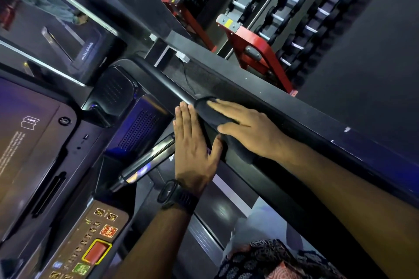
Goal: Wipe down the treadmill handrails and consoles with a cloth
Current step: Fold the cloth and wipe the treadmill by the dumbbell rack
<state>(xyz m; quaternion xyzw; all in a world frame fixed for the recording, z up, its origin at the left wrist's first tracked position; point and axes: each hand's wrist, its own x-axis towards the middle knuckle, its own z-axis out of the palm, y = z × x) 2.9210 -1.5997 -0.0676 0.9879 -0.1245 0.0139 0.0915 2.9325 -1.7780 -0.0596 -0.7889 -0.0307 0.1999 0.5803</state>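
The step in hand is the handrail wipe. The right hand point(247, 129) lies flat, fingers straight, pressing the dark cloth point(207, 113) onto the top of the rail point(163, 84), which runs from 10 o'clock to 4 o'clock across the view. The left hand point(192, 149), also flat and gripping nothing, rests against the rail's inner side at 7 o'clock of the cloth, touching its edge. The console point(40, 154) at 8 o'clock looks untouched for now. Next, the cloth likely needs sliding toward 10 o'clock, up to the rail's bend, under steady palm pressure, with the left hand steadying or clearing the path.
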